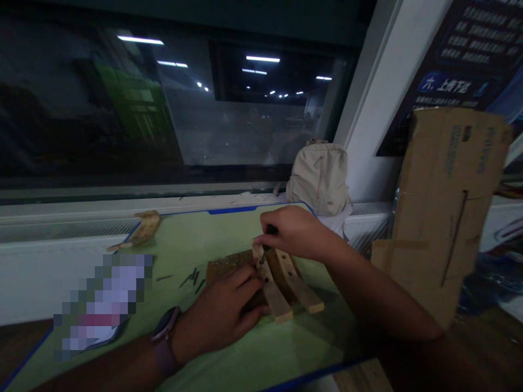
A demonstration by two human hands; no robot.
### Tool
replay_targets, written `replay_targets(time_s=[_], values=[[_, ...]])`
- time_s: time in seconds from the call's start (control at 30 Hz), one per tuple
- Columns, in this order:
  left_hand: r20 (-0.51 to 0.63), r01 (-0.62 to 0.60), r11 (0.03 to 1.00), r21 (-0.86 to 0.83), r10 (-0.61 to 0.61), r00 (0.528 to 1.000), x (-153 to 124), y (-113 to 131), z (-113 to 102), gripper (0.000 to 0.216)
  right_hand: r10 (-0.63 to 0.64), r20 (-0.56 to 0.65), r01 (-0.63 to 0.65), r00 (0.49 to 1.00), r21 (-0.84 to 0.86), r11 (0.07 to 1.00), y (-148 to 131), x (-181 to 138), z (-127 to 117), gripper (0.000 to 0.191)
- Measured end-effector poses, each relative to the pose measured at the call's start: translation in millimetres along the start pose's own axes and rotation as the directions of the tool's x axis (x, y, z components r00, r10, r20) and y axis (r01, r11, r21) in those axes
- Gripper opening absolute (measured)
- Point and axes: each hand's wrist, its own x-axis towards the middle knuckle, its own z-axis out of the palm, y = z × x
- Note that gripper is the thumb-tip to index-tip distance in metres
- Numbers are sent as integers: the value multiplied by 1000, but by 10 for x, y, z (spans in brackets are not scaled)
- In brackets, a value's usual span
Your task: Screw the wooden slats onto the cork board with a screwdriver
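Observation:
My right hand (296, 231) is closed around a dark-handled tool (271, 231). A metal part below it meets a hole near the far end of a curved wooden slat (274, 296). My left hand (226, 299), with a watch on its wrist, grips that slat from the left side, its fingers on the edge. A second slat with drilled holes (304, 294) lies parallel on the right. Under both is a brownish wooden piece (229, 264), partly covered by my left hand. Several dark screws or pins (190, 277) lie left of it.
The pale green table (183, 234) has a blue edge. At its far left corner lies a curved wooden piece (147, 228). A blurred-out packet or sheet (106, 305) is at the left. A beige backpack (318, 177) stands by the window; a large cardboard sheet (441, 218) leans at right.

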Motion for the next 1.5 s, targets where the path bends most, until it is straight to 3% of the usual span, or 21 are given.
replay_targets(time_s=[0.1,0.2,0.27,0.33,0.43,0.5,0.57,0.67,0.77,0.83,0.9,1.03,1.17,1.23,1.33,1.43,1.5], values=[[0,-8,1000,-10,8,1000,3,-4,2,21,123,-42,-128,992,-168,977,-36,4,19,37],[0,-2,1000,-9,2,1000,2,-3,5,20,111,-31,-114,993,-150,982,-65,-46,9,35],[-3,0,1000,-1,0,1000,-1,0,6,20,24,28,-24,999,0,1000,-68,-86,-10,29],[-14,-10,1000,8,10,1000,-4,0,6,22,-141,74,125,987,190,974,-61,-113,-36,28],[-56,-34,999,34,36,998,-9,-3,7,26,-379,106,315,919,376,871,-48,-121,-69,23],[-66,-37,998,45,40,997,-12,-2,5,28,-434,128,353,892,402,845,-47,-107,-76,20],[-49,-29,999,36,31,998,-11,2,3,27,-383,128,322,915,340,884,-48,-84,-60,18],[-15,-4,1000,20,5,1000,-5,11,-3,21,-204,50,198,978,111,974,-48,-36,-7,19],[6,10,1000,14,-10,1000,1,21,-12,19,-75,13,76,997,-74,994,-55,-2,29,22],[7,9,1000,11,-9,1000,2,25,-18,20,-25,28,28,999,-112,993,-70,-14,16,31],[6,10,1000,9,-10,1000,1,27,-21,21,-40,62,43,997,-50,998,-84,-57,-22,31],[2,8,1000,9,-8,1000,-6,23,-21,24,-216,107,191,970,206,960,-80,-151,-105,27],[-25,-15,1000,18,15,1000,-12,13,-16,25,-316,68,286,946,278,917,-55,-136,-105,21],[-25,-18,1000,13,18,1000,-13,12,-13,24,-299,20,285,954,247,926,-42,-98,-71,17],[-21,-2,1000,9,2,1000,-9,20,-14,22,-198,-22,199,980,59,978,-17,-36,-8,13],[-10,2,1000,-6,-2,1000,-2,26,-11,21,-79,-31,72,996,-171,983,-5,8,32,38],[-3,4,1000,-11,-4,1000,0,21,-2,21,-36,-32,28,999,-237,971,-19,14,36,50]])
